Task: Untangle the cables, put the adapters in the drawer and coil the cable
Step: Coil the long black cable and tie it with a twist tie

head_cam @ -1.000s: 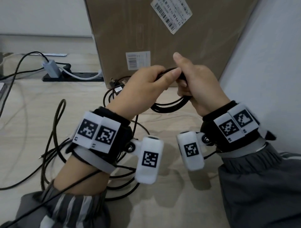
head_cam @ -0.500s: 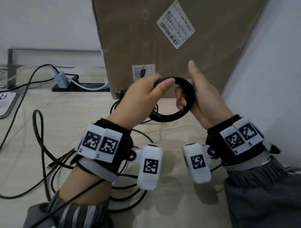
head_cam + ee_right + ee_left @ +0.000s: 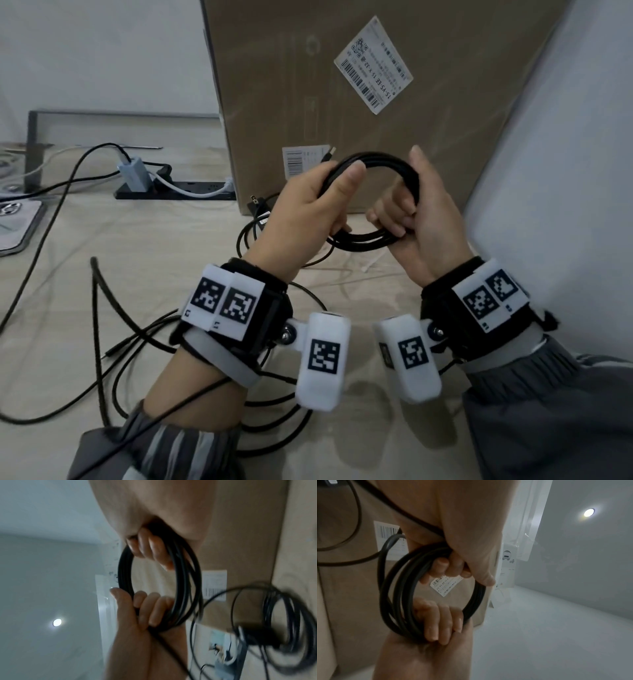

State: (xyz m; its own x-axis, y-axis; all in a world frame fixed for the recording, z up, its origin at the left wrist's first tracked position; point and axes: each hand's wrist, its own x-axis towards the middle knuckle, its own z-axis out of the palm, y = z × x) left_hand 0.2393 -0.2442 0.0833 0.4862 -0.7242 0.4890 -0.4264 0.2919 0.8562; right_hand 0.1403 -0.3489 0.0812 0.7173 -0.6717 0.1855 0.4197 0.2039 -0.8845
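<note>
Coiled black cable (image 3: 373,200) hangs as a ring above the tabletop (image 3: 113,260), held between your two hands. Your left hand (image 3: 308,212) clamps its grip on the ring at 9 o'clock, thumb on top; your right hand (image 3: 424,219) has its fingers (image 3: 394,212) curled through the ring at 3 o'clock, gripping the loops. A USB plug (image 3: 329,153) sticks up at 11 o'clock. Behind stands a cardboard box (image 3: 342,85); loose black cables (image 3: 113,308) sprawl at 7 o'clock, a power strip (image 3: 178,193) at 10 o'clock.
</note>
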